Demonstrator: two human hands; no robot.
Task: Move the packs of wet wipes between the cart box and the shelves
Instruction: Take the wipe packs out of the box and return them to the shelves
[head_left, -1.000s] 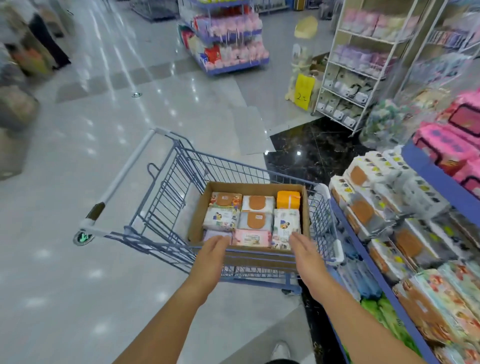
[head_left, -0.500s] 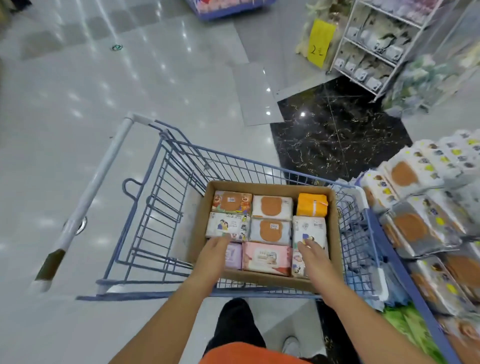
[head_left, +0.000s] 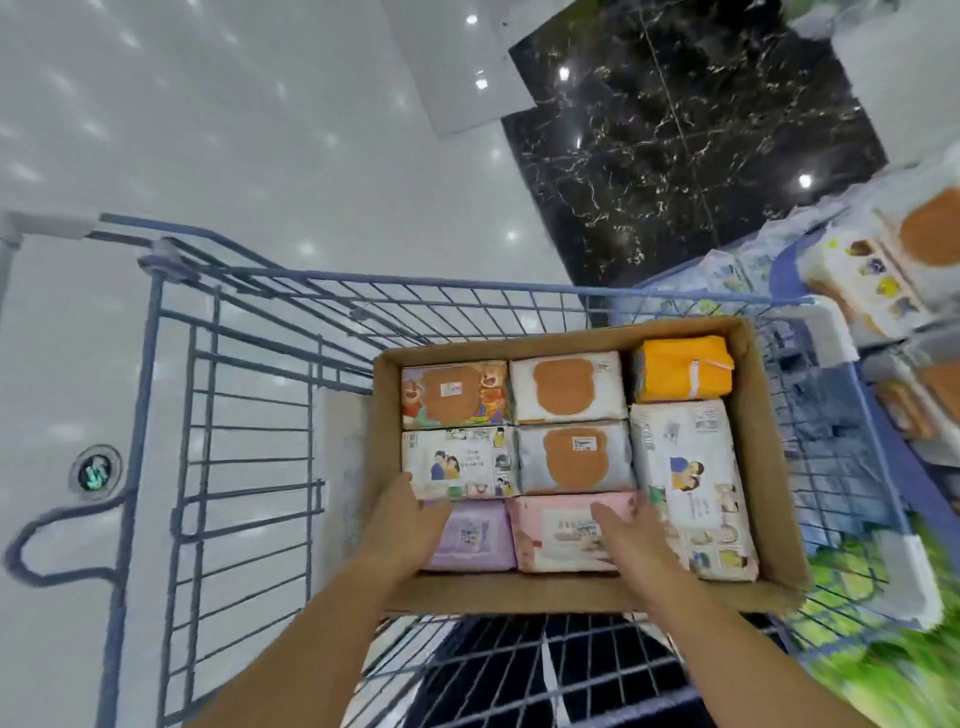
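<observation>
A brown cardboard box sits in a blue wire cart and holds several packs of wet wipes. A purple pack and a pink pack lie in the near row. My left hand rests with straight fingers on the purple pack's left end. My right hand lies flat on the pink pack's right part. Behind them are a white illustrated pack, a grey pack with an orange lid and a tall white pack. An orange pack fills the far right corner.
Shelves with more wipe packs stand along the right, close to the cart's side. Green packs lie on the low shelf at the bottom right. White glossy floor spreads to the left, black marble floor beyond the cart.
The view has tilted down and closer over the box. Both hands have gone from the box's near edge onto the packs in the near row, the right hand shifting left onto the pink pack.
</observation>
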